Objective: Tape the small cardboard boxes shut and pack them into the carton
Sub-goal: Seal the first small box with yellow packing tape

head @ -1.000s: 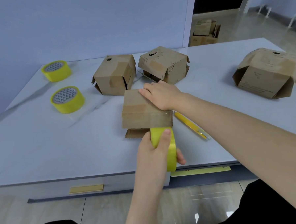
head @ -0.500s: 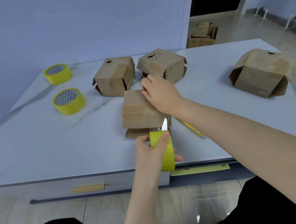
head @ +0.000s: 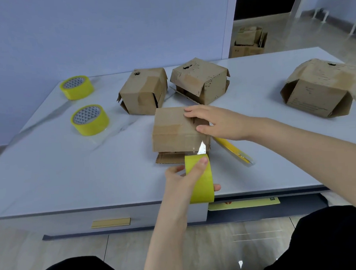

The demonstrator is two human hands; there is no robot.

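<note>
The light, easily dented box [head: 179, 130] at the table's [head: 51, 172] near middle wants flat-palmed holding, as the right hand [head: 219, 122] rests spread while the left hand [head: 185, 180] grips the tape roll [head: 200, 179].

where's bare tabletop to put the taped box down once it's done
Widest bare patch: near-left tabletop, in front of the nearer tape roll and left of the box being taped. Another lies between the right hand and the far-right box. Crowded: the two back boxes and the yellow knife.
</note>
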